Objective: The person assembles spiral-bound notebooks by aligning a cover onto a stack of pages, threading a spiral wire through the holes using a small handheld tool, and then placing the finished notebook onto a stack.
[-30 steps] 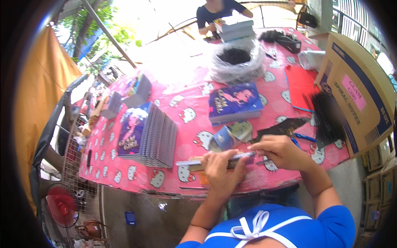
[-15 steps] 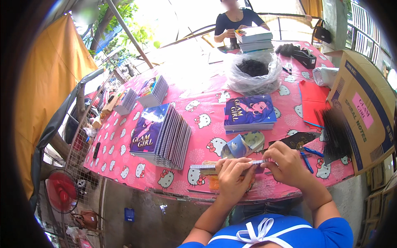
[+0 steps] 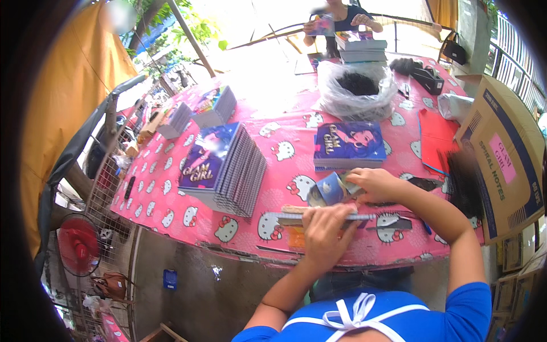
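Observation:
My left hand (image 3: 327, 236) is closed on a thin notebook (image 3: 290, 216), which lies edge-on to me near the table's front edge, over a small orange piece (image 3: 296, 235). To its upper right, my right hand (image 3: 373, 185) reaches to the open end of a blue printed round container (image 3: 326, 189) lying on its side. The fingertips are partly hidden at its mouth. Just beyond lies a short stack of purple-covered notebooks (image 3: 350, 145). A taller stack of the same notebooks (image 3: 213, 154) stands to the left.
A clear plastic bag (image 3: 359, 102) holds black coils. At the right are a cardboard box (image 3: 504, 154), black spiral bindings (image 3: 462, 196) and a red sheet (image 3: 436, 139). Two smaller notebook stacks stand far left. Across the table, a person (image 3: 342, 20) holds a booklet beside a stack.
My right hand has left the notebook's edge and moved up and left to the round container. My left hand stays on the notebook. The person opposite has lifted a booklet.

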A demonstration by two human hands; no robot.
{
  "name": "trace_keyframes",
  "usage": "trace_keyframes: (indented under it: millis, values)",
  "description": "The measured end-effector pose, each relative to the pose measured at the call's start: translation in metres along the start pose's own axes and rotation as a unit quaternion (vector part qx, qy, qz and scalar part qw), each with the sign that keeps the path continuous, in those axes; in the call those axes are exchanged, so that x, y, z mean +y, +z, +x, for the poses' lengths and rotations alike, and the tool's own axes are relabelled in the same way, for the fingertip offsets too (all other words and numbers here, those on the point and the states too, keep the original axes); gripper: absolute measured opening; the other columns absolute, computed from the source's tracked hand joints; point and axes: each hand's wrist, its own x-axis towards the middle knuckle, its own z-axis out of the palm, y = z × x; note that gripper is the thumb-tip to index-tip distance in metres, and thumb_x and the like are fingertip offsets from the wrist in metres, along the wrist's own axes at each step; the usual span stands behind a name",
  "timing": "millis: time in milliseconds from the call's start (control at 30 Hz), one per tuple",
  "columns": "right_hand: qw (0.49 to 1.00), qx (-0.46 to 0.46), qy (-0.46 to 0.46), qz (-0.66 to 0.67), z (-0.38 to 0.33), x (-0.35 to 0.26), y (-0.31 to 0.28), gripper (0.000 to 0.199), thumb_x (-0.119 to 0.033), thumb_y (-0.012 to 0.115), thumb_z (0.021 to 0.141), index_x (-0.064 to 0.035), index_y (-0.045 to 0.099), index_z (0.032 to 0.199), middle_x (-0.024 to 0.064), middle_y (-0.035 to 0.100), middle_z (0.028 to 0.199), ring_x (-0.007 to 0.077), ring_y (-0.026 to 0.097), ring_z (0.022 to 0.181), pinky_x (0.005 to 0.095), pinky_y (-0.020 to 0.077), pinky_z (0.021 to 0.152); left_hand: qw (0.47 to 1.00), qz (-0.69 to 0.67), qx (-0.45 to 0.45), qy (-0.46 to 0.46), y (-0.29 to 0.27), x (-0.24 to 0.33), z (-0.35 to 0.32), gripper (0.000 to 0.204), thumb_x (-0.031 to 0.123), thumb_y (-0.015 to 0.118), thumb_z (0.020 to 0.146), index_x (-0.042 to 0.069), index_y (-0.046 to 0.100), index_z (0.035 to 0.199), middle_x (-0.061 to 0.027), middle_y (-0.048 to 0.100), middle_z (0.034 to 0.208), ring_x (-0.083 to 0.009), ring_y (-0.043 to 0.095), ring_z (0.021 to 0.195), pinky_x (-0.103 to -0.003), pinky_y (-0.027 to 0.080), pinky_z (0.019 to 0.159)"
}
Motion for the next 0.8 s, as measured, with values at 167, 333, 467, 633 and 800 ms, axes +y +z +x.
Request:
trace_keyframes:
  millis: [167, 333, 467, 633, 800]
  values:
    - [0.997, 0.046, 0.039, -0.045, -0.003, 0.015, 0.041, 0.034, -0.019, 0.069, 0.069, -0.0051, 0.054, 0.096, 0.0145, 0.064, 0.090, 0.0366, 0.063, 0.088, 0.0443, 0.0524, 0.071, 1.000, -0.005, 0.000, -0.018, 0.004, -0.009, -0.004, 0.043, 0.016, 0.079, 0.069, 0.006, 0.059, 0.106, -0.0041, 0.065, 0.088, -0.0231, 0.061, 0.081, -0.038, 0.038, 0.084]
    - [0.789, 0.189, 0.019, 0.584, -0.042, 0.016, 0.000, 0.035, -0.016, 0.069, 0.076, -0.0043, 0.056, 0.106, 0.0086, 0.066, 0.093, 0.0259, 0.063, 0.086, 0.0395, 0.0498, 0.079, 0.999, -0.012, 0.022, -0.048, 0.008, -0.008, -0.007, 0.044, 0.016, 0.083, 0.066, 0.007, 0.060, 0.103, -0.0061, 0.066, 0.088, -0.0205, 0.060, 0.080, -0.036, 0.038, 0.083]
    - [0.927, 0.018, 0.175, 0.331, -0.050, -0.006, -0.040, 0.033, -0.008, 0.073, 0.072, -0.0042, 0.065, 0.103, 0.0098, 0.066, 0.104, 0.0188, 0.061, 0.097, 0.0347, 0.0465, 0.088, 0.995, -0.042, -0.002, -0.095, 0.003, -0.005, -0.005, 0.044, 0.016, 0.083, 0.066, 0.007, 0.061, 0.102, -0.0064, 0.067, 0.090, -0.0200, 0.059, 0.084, -0.037, 0.038, 0.087]
    - [0.914, 0.061, 0.082, 0.392, -0.038, -0.002, -0.026, 0.032, -0.007, 0.075, 0.064, -0.0034, 0.064, 0.093, 0.0102, 0.067, 0.079, 0.0171, 0.064, 0.075, 0.0331, 0.0492, 0.069, 0.987, 0.115, -0.023, -0.108, -0.018, -0.005, 0.001, 0.039, 0.022, 0.082, 0.067, 0.011, 0.065, 0.100, -0.0028, 0.067, 0.093, -0.0232, 0.057, 0.105, -0.048, 0.019, 0.104]
    - [0.806, 0.074, 0.042, 0.585, -0.030, -0.014, -0.030, 0.033, -0.010, 0.075, 0.069, -0.0054, 0.062, 0.098, 0.0105, 0.064, 0.092, 0.0175, 0.061, 0.088, 0.0329, 0.0480, 0.081, 0.988, 0.082, -0.014, -0.128, -0.034, -0.027, -0.006, 0.029, 0.016, 0.086, 0.058, 0.009, 0.070, 0.080, -0.0034, 0.068, 0.089, -0.0254, 0.057, 0.105, -0.037, 0.041, 0.093]
